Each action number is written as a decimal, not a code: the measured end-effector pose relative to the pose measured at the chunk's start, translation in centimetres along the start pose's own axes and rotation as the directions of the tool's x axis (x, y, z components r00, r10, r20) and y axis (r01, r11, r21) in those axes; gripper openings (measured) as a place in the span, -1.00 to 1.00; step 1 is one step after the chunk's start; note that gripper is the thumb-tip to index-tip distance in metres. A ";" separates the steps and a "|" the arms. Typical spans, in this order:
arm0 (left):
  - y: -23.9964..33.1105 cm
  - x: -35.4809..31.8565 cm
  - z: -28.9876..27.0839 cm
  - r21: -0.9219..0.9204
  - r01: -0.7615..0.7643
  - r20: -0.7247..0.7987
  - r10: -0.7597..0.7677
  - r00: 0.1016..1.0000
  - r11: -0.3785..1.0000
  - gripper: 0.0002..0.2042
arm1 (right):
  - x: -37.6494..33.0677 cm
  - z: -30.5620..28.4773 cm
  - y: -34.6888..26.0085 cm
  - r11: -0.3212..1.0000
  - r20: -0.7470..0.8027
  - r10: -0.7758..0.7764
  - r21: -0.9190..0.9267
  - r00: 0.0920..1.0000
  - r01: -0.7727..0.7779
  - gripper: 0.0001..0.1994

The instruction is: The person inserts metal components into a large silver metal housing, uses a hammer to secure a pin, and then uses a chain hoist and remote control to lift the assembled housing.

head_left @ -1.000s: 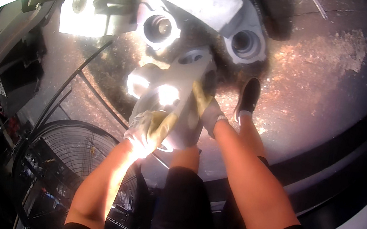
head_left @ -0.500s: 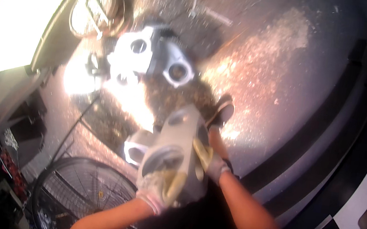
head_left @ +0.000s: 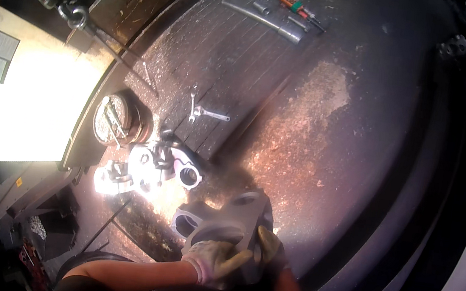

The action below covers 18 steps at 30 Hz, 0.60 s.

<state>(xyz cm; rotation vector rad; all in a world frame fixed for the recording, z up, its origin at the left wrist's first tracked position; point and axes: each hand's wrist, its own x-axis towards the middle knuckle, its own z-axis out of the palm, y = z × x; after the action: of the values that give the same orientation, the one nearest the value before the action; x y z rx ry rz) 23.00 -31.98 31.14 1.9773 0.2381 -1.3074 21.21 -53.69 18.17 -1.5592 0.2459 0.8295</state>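
Close to my body I hold a large grey metal casting [head_left: 227,222] with round bored openings and a ring-shaped end at its left. My gloved left hand [head_left: 214,259] is closed on its near side, the thumb lying across the metal. On the right side, my gloved right hand [head_left: 269,248] grips the edge of the same casting; some of its fingers are hidden behind it. Beyond it, similar shiny castings [head_left: 150,164] stand grouped on the worn surface, partly washed out by glare. One has a round ring end [head_left: 187,175] facing up.
Two wrenches [head_left: 209,113] lie past the castings, left of centre. A round drum-like block [head_left: 111,120] with a tool on top stands at left. Farther away are a long metal bar [head_left: 263,21] and an orange-handled tool [head_left: 292,2]. Dark curved bands [head_left: 382,216] run along the right.
The view has shifted upward, bringing the far tools and a hook into sight; the fan has mostly left the picture. Both hands still hold the casting, now lower in view.
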 end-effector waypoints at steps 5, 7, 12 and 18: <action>6.7 5.9 -4.3 0.141 -0.262 -0.195 0.286 0.938 0.955 -0.23 | 6.1 -6.8 -6.5 1.000 -0.015 0.018 0.016 1.000 -0.017 -0.47; 8.0 8.1 -6.1 0.149 -0.434 -0.331 0.458 0.825 0.889 -0.16 | 8.7 -8.4 -12.7 0.992 0.009 0.090 0.086 0.996 -0.091 -0.52; 14.0 11.2 -15.9 -0.016 -0.287 -0.191 0.278 0.941 0.958 -0.07 | 17.4 -10.3 -22.5 0.967 0.094 -0.042 0.253 0.995 0.016 -0.41; 14.5 17.7 -28.2 0.026 -0.434 -0.557 0.373 0.742 0.901 0.03 | 34.1 -10.0 -32.7 0.983 0.215 -0.167 0.116 0.962 0.145 -0.38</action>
<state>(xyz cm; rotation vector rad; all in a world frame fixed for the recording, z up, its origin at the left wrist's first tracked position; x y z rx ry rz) 58.93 -27.62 28.70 2.1196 0.1289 -0.4136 68.82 -46.34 21.70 -1.3596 -0.0008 0.8476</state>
